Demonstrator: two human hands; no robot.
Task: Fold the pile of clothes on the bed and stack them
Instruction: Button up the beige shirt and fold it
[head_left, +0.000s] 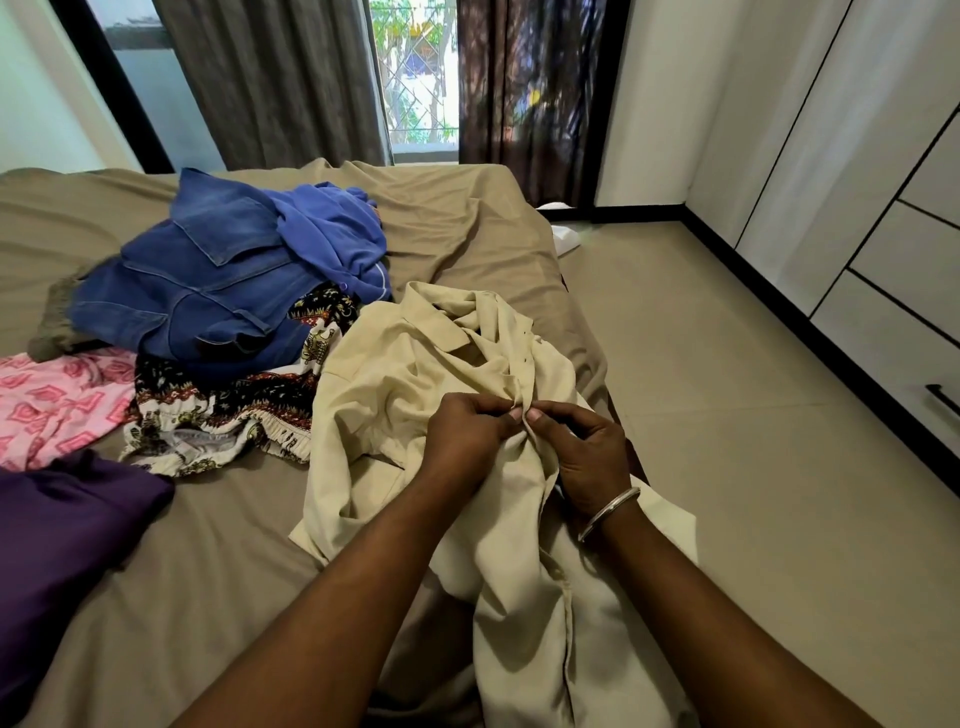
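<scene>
A cream collared shirt (395, 384) lies crumpled at the near right edge of the bed (208, 545) and hangs over it toward me. My left hand (462, 441) and my right hand (587, 452) meet at the shirt's front edge, both pinching the cloth between thumb and fingers. To the left sits the pile: a blue denim jacket (208, 296), a blue garment (332, 234) behind it, and a black patterned garment (223, 410) underneath. A pink printed cloth (57, 405) and a purple garment (57, 530) lie at the far left.
The bed has a tan sheet, rumpled at the far right corner. A tiled floor (727, 415) runs along the right, with white wardrobe doors (883, 182) beyond. Dark curtains (270, 78) and a window stand behind the bed. A white object (566, 236) lies on the floor.
</scene>
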